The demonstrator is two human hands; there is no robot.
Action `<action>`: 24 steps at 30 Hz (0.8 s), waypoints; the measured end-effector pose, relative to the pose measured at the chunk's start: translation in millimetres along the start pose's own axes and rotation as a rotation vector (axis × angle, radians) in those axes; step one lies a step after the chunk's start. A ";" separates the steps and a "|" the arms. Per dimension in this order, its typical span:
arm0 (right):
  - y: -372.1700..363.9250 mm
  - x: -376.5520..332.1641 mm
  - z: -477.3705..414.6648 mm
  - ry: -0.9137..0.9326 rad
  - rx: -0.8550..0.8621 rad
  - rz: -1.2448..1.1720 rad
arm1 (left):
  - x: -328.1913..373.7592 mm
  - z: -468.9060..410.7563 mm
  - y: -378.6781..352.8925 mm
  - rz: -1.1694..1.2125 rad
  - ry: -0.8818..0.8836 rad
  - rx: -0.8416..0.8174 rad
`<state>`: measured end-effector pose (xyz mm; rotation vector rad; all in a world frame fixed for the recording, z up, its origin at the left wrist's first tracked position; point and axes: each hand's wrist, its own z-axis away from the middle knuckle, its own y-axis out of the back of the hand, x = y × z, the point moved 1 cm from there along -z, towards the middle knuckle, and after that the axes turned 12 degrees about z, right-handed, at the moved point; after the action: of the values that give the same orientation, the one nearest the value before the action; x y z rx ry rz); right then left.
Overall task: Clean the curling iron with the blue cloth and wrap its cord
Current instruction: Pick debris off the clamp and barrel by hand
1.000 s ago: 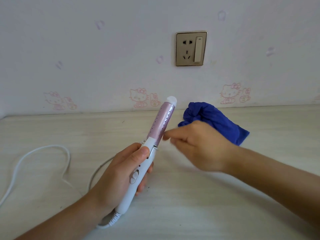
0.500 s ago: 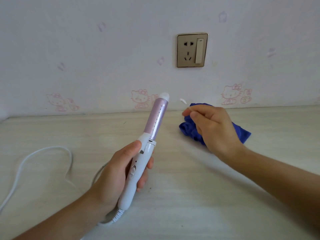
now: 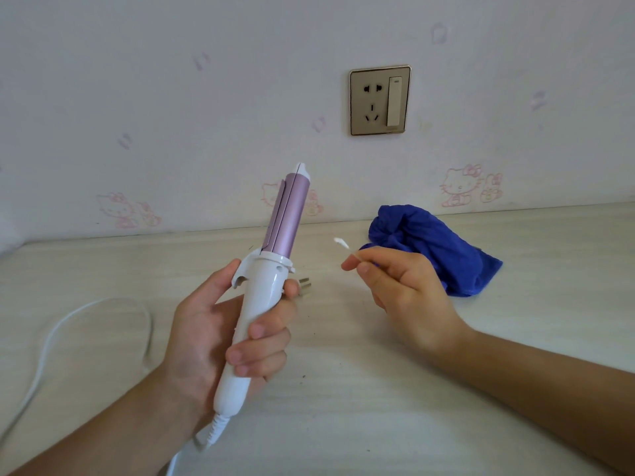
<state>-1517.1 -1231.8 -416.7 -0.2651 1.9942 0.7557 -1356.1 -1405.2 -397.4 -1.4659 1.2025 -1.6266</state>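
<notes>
Left hand (image 3: 220, 341) grips curling iron (image 3: 264, 297) upright by its handle. Right hand (image 3: 402, 290) pinches cotton swab (image 3: 343, 243); blue cloth (image 3: 433, 249) lies behind it.

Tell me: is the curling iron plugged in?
Unplugged: the plug lies on the table behind the left hand; the wall socket is empty.

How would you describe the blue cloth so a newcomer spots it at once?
Find the gold wall socket; on the pale table below it, slightly right, near the wall, lies the blue cloth. It sits just behind the right hand, which pinches a cotton swab, and is the only dark, crumpled, soft thing there.
</notes>
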 end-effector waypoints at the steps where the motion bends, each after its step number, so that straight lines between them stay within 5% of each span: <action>1: 0.2 0.9 -0.7 0.000 0.002 0.003 | -0.4 -0.4 -0.9 0.000 0.011 -0.018; 24: -0.9 5.8 -4.7 0.061 -0.015 -0.072 | -7.4 2.0 -0.6 -0.137 0.014 0.015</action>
<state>-1523.0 -1234.7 -420.3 -0.3710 2.0252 0.7252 -1352.8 -1398.8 -399.8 -1.5594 1.1163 -1.7357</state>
